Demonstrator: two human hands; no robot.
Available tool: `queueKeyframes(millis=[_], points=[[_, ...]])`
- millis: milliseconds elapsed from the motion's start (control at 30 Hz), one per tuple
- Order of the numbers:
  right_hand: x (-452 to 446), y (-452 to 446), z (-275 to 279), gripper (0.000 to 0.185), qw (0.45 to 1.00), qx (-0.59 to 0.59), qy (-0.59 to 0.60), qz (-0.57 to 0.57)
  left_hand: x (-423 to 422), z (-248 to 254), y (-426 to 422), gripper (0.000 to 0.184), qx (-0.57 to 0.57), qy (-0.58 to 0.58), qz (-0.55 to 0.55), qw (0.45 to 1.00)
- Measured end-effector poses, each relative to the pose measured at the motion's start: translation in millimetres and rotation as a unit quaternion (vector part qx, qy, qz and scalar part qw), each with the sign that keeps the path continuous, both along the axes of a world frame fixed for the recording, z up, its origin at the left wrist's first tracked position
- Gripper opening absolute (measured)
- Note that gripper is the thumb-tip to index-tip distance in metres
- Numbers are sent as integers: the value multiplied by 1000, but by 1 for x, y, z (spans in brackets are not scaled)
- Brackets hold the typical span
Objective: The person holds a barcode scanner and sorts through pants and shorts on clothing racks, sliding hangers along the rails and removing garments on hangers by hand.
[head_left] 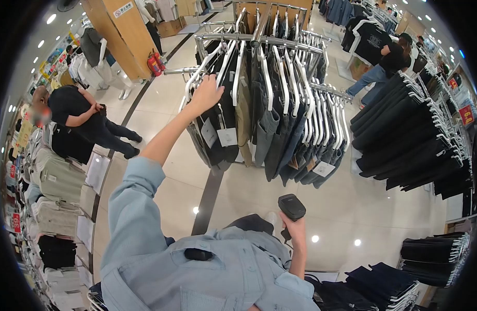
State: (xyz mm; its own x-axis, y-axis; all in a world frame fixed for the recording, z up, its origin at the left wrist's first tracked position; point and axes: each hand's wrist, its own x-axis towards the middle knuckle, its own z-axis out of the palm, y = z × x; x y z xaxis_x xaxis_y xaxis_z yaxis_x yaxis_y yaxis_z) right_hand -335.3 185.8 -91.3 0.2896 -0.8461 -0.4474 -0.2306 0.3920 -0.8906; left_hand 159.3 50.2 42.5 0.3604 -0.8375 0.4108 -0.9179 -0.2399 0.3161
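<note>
My left hand [207, 94] reaches forward to the clothes rack, its fingers closed around the upper part of a white hanger [225, 67]. Dark trousers with white paper tags [227, 137] hang below it. My right hand [295, 228] is held low in front of my body, wrapped around the handle of a black handheld device [292, 206] with a rounded, blocky head. Its exact kind I cannot make out. Beside my left hand, khaki trousers [242, 116] and several pairs of jeans [267, 132] hang on more white hangers.
A chrome rack rail [290, 45] runs across ahead of me. Black trousers [404, 135] hang at the right, and folded clothes [62, 176] line the left shelves. One person [83, 111] stands at the left; another [386, 62] bends at the far right. A fire extinguisher [155, 63] stands by a pillar.
</note>
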Motion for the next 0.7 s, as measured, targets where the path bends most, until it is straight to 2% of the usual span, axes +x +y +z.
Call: queueKeyframes(millis=[33, 100, 133, 167, 200, 233, 267, 300, 367, 400, 467, 500, 533, 700], points=[[0, 1, 1, 10, 1000, 3, 5, 0, 0, -6, -2, 50, -1, 2, -2, 1000], [-2, 2, 2, 9, 1000, 2, 10, -4, -6, -10, -6, 46, -38, -117, 11, 992], [-3, 3, 2, 9, 1000, 0, -7, -6, -11, -7, -9, 42, -111, -202, -22, 973], [-4, 4, 3, 9, 1000, 0, -24, -8, -17, -3, -13, 42, -113, -202, -27, 972], [-4, 5, 3, 17, 999, 3, -28, -23, -29, 7, -16, 40, -147, -185, -48, 970], [-5, 7, 4, 17, 999, 4, -28, -26, -40, 14, -19, 39, -181, -168, -68, 967], [-5, 8, 5, 16, 999, 12, -23, -29, -47, 16, -25, 43, -144, -114, -65, 981], [-6, 8, 6, 15, 999, 18, -19, -31, -53, 17, -30, 43, -145, -113, -64, 981], [-7, 9, 2, 11, 999, 14, -24, -22, -61, 19, -39, 52, 5, -15, 5, 1000], [-7, 9, 0, 9, 999, 12, -31, -13, -45, 0, -53, 47, 11, 0, -19, 1000], [-6, 10, 5, 9, 999, 10, -30, -11, -31, -28, -74, 43, 29, 23, 5, 999], [-5, 9, 7, 9, 999, 7, -31, -10, -35, -23, -76, 39, 45, 46, 28, 998], [-5, 7, 6, 9, 999, 4, -32, -12, -44, -25, -74, 30, 14, 42, 31, 999], [-3, 8, -5, 9, 999, 0, -48, -15, -54, -20, -73, 28, 42, 47, 14, 998]])
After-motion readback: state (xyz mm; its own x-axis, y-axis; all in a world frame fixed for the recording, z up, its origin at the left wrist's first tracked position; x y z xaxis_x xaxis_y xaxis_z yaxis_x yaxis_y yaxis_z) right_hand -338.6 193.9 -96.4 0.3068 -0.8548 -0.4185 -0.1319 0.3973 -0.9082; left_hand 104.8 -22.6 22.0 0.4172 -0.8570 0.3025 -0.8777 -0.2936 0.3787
